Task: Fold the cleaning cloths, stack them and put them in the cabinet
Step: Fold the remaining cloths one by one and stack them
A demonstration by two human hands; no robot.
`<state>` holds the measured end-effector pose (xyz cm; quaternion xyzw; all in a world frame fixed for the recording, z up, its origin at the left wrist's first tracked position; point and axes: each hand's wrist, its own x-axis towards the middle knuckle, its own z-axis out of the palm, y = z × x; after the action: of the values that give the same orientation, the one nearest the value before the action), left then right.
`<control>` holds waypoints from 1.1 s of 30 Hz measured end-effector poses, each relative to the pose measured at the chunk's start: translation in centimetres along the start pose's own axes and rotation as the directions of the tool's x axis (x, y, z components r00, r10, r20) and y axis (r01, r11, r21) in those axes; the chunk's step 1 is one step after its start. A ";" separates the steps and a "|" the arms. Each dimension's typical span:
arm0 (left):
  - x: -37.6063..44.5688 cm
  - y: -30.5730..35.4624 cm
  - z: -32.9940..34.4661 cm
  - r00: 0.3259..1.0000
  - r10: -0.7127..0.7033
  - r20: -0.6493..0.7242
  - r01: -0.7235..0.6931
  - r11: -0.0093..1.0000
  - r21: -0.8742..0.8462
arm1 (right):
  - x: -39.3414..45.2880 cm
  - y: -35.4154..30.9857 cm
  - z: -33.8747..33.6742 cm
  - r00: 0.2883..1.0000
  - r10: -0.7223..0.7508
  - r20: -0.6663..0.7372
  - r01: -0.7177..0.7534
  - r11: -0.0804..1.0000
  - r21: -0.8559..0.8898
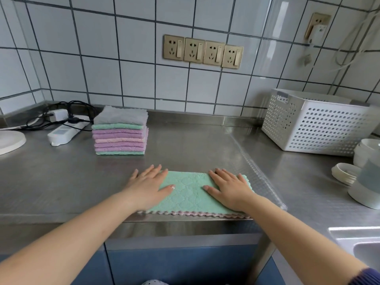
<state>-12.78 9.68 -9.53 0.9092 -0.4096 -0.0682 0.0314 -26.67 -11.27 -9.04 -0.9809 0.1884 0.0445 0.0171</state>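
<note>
A mint green cleaning cloth (190,192) lies folded in half near the front edge of the steel counter (61,182), a pink layer showing along its near edge. My left hand (149,186) lies flat on its left end, fingers straight. My right hand (228,189) presses flat on its right end. A stack of folded cloths (120,131), grey on top with green, purple and pink below, stands behind and to the left.
A white perforated basket (314,124) sits at the back right. White bowls and a lid (345,173) crowd the right side by the sink (362,243). A power strip with cables (65,130) lies back left beside a white round plate (10,140). Blue cabinet fronts (164,264) lie below.
</note>
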 end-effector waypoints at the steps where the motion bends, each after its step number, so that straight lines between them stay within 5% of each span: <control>1: -0.1 -0.3 0.0 1.000 -0.006 0.006 0.006 1.000 -0.003 | 0.0 0.2 0.0 1.000 0.003 0.001 -0.003 1.000 0.000; 5: -0.2 -0.7 -0.2 0.999 -0.015 0.034 0.016 1.000 -0.010 | -0.1 0.2 -0.1 1.000 0.011 -0.024 -0.011 1.000 0.023; 8: -0.4 0.1 -0.7 0.995 0.071 -0.067 -0.069 0.997 0.029 | 0.0 -0.1 -0.6 0.991 -0.009 -0.131 0.022 0.995 0.101; 11: -2.1 2.7 -1.2 0.893 0.381 -0.238 -0.393 0.920 0.001 | 1.0 -1.4 -1.4 0.972 -0.081 -0.222 0.123 0.975 0.183; 13: -3.4 4.7 -1.1 0.828 0.527 -0.193 -0.530 0.847 0.039 | 1.8 -2.6 -2.0 0.969 -0.104 -0.223 0.150 0.968 0.200; 21: -2.5 3.6 0.2 0.653 0.655 -0.380 -0.587 0.755 0.292 | 3.4 -2.4 -3.3 0.979 -0.082 -0.189 0.093 0.994 0.049; 29: 0.5 0.0 -1.6 0.812 0.467 -0.350 -0.445 0.883 0.149 | 0.8 0.9 -3.9 0.998 0.054 -0.012 -0.052 0.993 0.108; 33: 1.4 -0.3 -2.0 0.846 0.450 -0.287 -0.442 0.892 0.095 | -1.0 1.5 -3.2 0.998 0.009 -0.065 0.002 0.985 0.173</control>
<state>-11.36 8.83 -7.75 0.7891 -0.6006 0.0856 0.0968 -27.87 -12.43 -5.77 -0.9763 0.1936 -0.0040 0.0962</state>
